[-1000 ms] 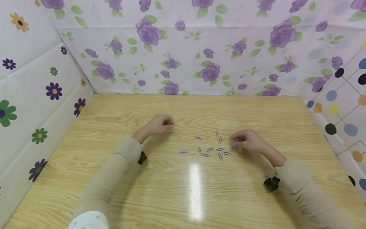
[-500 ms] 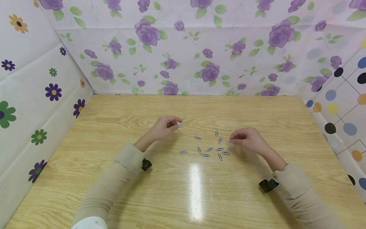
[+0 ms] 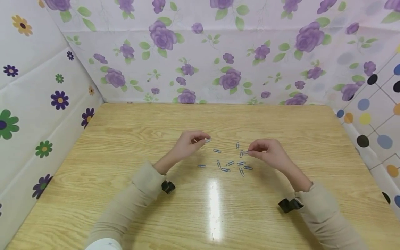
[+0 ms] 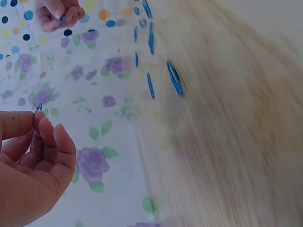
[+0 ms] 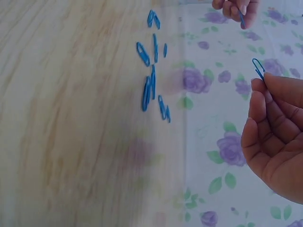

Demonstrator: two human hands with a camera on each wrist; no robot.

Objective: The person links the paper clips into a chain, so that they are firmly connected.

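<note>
Left hand (image 3: 189, 146): thumb and forefinger pinch one clip (image 4: 39, 109); off the far-left side of the loose clips (image 3: 230, 163). Left wrist view cuts the hand at its edge.
Right hand (image 3: 270, 152): thumb and fingertip pinch another clip (image 5: 258, 68), loop end showing, the rest covered; just right of the loose clips. Head view: tip appears over or against one of them, cannot tell which.
Loose clips: ten in the head view, blue-edged, lying at mixed angles. Right wrist view blurs and overlaps them; no sure count there.
Wrist pieces (image 3: 168, 187): black, one per arm, nearer than the loose clips; detail lost in the dark.
Sleeves (image 3: 134, 198): beige, cut off by the lower frame.
Table (image 3: 150, 118): wood-grained, under the loose clips.
Rose cloth (image 3: 200, 52): beyond the loose clips, top cut off.
</note>
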